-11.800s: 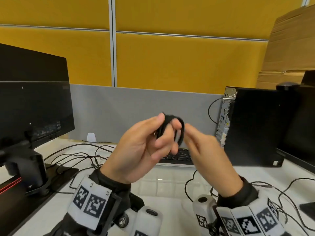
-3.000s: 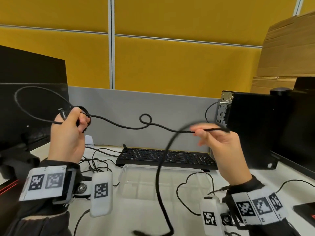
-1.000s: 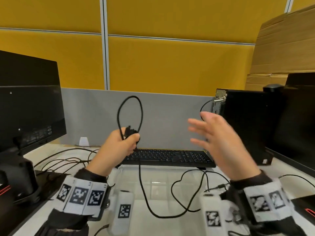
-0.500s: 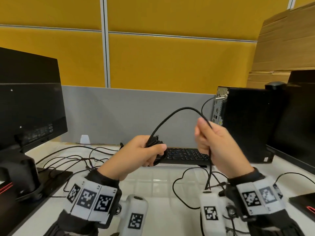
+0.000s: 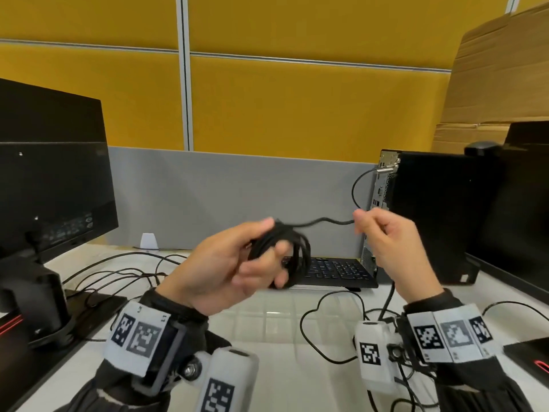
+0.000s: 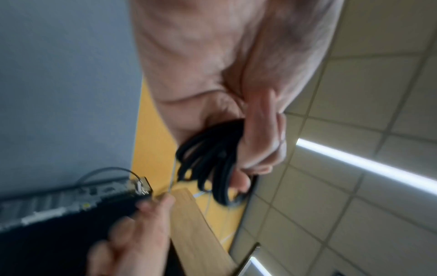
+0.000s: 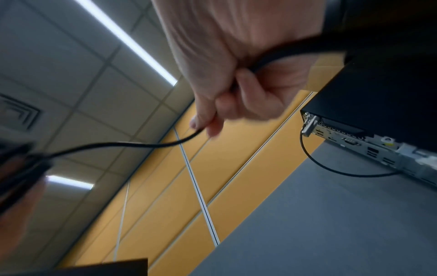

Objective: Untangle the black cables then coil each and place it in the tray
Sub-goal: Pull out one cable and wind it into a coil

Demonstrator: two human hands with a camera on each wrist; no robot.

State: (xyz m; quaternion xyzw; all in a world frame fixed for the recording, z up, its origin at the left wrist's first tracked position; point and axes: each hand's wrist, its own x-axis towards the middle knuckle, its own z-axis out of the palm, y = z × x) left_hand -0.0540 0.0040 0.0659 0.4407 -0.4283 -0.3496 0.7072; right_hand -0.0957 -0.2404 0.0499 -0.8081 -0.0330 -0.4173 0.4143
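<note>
My left hand (image 5: 255, 257) grips a coil of black cable (image 5: 294, 257) with several loops, raised above the clear plastic tray (image 5: 267, 319). In the left wrist view the coil (image 6: 212, 160) hangs from the curled fingers (image 6: 262, 149). From the coil a free length of the cable (image 5: 323, 222) runs right to my right hand (image 5: 383, 233), which pinches it between thumb and fingers (image 7: 212, 119) and lets the rest hang down past the wrist. A second, thinner black cable (image 5: 309, 331) lies looped on the desk by the tray's right side.
A black keyboard (image 5: 335, 272) lies behind the tray. A monitor (image 5: 53, 185) stands at left with several cables (image 5: 118, 272) beside its base. A black computer case (image 5: 430, 215) stands at right, another monitor beyond it. A grey and yellow partition closes the back.
The left hand now holds several more loops. My right hand has moved right and up, drawing the free length out level; half a second ago it arched high between the hands.
</note>
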